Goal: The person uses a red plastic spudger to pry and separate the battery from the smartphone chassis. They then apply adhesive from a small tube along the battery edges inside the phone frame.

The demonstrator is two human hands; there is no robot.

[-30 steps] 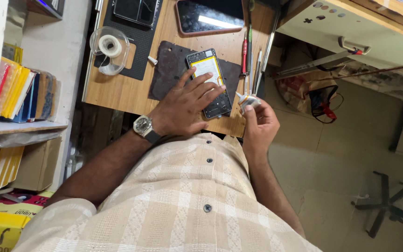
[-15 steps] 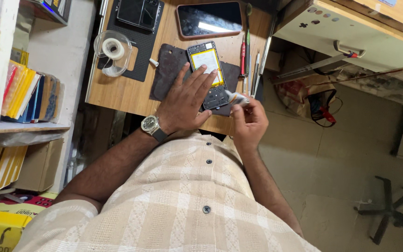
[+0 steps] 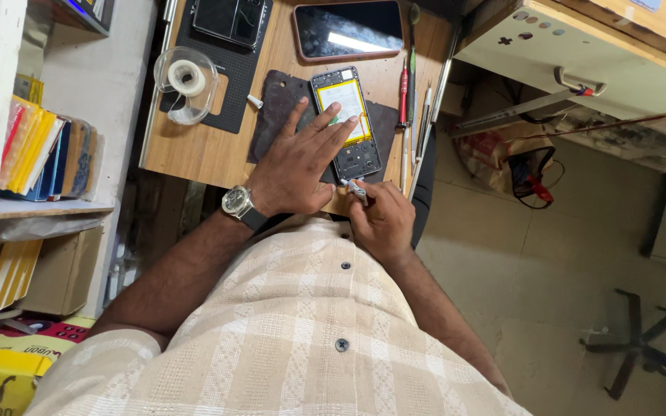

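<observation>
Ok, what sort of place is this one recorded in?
Most likely a small phone repair bench. An opened phone with its back off lies on a dark mat under the left hand, and screwdrivers and a tape dispenser lie on the wooden desk.

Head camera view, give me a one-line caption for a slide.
Left hand pins an opened phone on a dark mat; right hand holds a small metal tool.

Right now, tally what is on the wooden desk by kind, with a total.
Phones: 3, the opened phone under the left hand, a dark-screen phone, and a black one on the far mat
Mats: 2
Tape dispensers: 1
Red-handled screwdrivers: 1
Small tool in right hand: 1
Total: 8, not counting the slim tools at the edge
</observation>
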